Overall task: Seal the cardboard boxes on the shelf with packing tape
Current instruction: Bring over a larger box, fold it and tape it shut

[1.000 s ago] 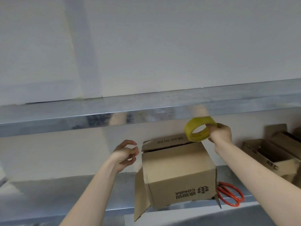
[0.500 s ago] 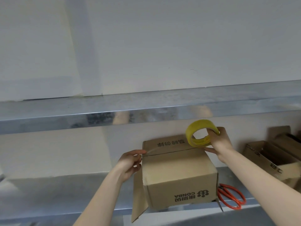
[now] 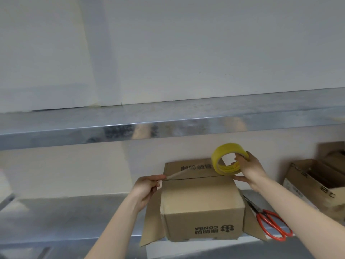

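tape strip (image 3: pixel 179 173) stretches in a shallow diagonal across the top of a cardboard box (image 3: pixel 199 199) as a person works at a metal rack. the left hand (image 3: pixel 147 186) pinches the free end of the strip between thumb and fingertips, just off the box's upper left corner and level with the seam where the two top flaps meet. the right hand (image 3: pixel 250 169) grips a yellow tape roll (image 3: pixel 228 147), its fingers curled round the roll's right rim and into the hole. one lower finger lies straight along the box's upper right edge. the roll stands on edge over the far right part of the box top; whether it touches the cardboard cannot be told.

the box sits at the front edge of the lower shelf (image 3: pixel 74 212), between the two forearms. its top flaps are folded down and its dark printed lettering and logo read upside down on the near face. a loose left flap (image 3: pixel 152 227) and a loose right flap (image 3: pixel 251 221) splay outward from its sides. red-handled scissors (image 3: pixel 270 223) lie flat on the shelf just right of the box, partly under the right forearm, with the blades pointing toward the back. farther right on the same shelf stand open boxes (image 3: pixel 313 184), cut off by the edge of the view. an upper shelf (image 3: pixel 168 118) of shiny metal crosses the scene above the hands, in front of a pale wall (image 3: pixel 186 43).
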{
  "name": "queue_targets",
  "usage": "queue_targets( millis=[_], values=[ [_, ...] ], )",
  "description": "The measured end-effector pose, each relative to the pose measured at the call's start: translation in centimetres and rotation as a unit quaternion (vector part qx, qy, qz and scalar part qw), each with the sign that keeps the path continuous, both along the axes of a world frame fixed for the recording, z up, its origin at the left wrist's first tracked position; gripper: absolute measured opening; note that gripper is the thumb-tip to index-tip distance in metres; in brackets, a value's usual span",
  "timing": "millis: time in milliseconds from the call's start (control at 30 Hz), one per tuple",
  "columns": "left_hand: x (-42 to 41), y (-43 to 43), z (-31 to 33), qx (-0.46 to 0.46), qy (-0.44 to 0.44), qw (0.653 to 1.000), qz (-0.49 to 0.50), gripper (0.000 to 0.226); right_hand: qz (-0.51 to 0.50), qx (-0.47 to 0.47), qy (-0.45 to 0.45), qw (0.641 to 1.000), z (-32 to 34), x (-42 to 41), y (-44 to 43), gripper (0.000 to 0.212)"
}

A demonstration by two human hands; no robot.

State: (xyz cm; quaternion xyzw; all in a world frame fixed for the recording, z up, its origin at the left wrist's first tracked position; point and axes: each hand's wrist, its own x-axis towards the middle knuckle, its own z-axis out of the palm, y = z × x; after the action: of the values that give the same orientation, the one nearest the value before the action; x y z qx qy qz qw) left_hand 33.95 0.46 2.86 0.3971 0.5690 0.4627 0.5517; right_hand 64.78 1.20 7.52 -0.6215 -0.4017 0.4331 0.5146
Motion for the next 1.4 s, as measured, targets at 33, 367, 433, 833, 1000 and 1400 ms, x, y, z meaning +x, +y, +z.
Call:
queue_targets(
  millis=[33, 367, 433, 833, 1000, 1400],
  values=[
    [0.0, 0.1, -0.2, 0.002, 0.018, 1.000, -0.003, 0.049, 0.001, 0.000, -0.004, 1.000, -0.2, 0.0, -0.1, 0.019],
    [0.6, 0.6, -2.4, 0.088, 0.252, 0.962, -0.049, 0.050, 0.021, 0.009, -0.076, 0.997, -3.1, 1.1, -1.0, 0.016],
    [0.5, 0.6, -3.1, 0.101, 0.268, 0.957, -0.047, 0.052, 0.032, 0.014, -0.086, 0.996, -3.8, 1.3, -1.2, 0.016],
    [0.9, 0.1, -3.6, -0.034, 0.054, 0.998, -0.007, 0.025, 0.054, -0.027, -0.153, 0.986, -6.1, 2.1, -1.0, 0.027],
    [0.9, -0.2, -4.0, -0.043, 0.017, 0.998, 0.031, 0.023, 0.064, -0.030, -0.172, 0.983, -6.2, 2.1, -0.7, 0.026],
    [1.5, -0.8, -5.3, 0.006, 0.169, 0.986, 0.009, 0.030, 0.075, -0.049, -0.188, 0.978, -6.2, 1.8, -0.1, 0.024]
  ],
)
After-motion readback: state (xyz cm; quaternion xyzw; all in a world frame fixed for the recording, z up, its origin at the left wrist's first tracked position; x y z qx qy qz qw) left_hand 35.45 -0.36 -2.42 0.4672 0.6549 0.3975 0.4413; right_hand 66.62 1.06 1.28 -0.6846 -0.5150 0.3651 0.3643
